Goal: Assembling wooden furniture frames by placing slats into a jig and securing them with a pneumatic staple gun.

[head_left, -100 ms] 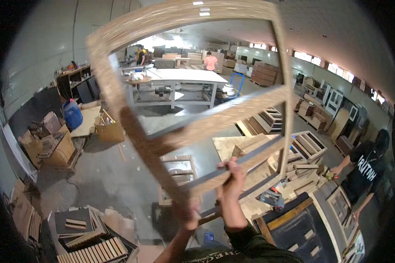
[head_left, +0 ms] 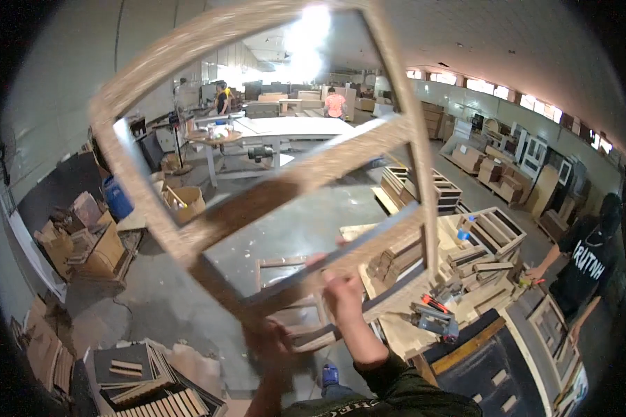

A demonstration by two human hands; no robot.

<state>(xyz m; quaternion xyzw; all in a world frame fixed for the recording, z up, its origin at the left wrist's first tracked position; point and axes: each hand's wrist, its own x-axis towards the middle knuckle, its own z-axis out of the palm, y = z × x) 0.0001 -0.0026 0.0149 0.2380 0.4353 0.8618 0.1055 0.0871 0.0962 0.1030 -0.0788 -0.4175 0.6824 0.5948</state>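
A large wooden frame (head_left: 327,165) with two crossbars is held up and tilted in front of me, blurred by motion. My left hand (head_left: 270,339) is closed round its lower left corner, smeared and in shadow. Around the lower crossbar my right hand (head_left: 343,295) wraps its fingers, farther right. Past the frame's lower right side, a workbench board (head_left: 396,332) carries a power drill (head_left: 435,323) and loose wood strips (head_left: 483,295). A smaller wooden frame (head_left: 264,274) is partly hidden behind the one I hold.
At the right, a co-worker in a dark shirt (head_left: 581,260) reaches toward the bench. Stacked slats (head_left: 160,399) lie at lower left. Cardboard boxes of scraps (head_left: 94,243) stand at left. A long white table (head_left: 295,126) is farther back, near two other people.
The wooden frame has swung to the left with both my hands on it. My left hand has shifted left, and my right hand slightly left and down.
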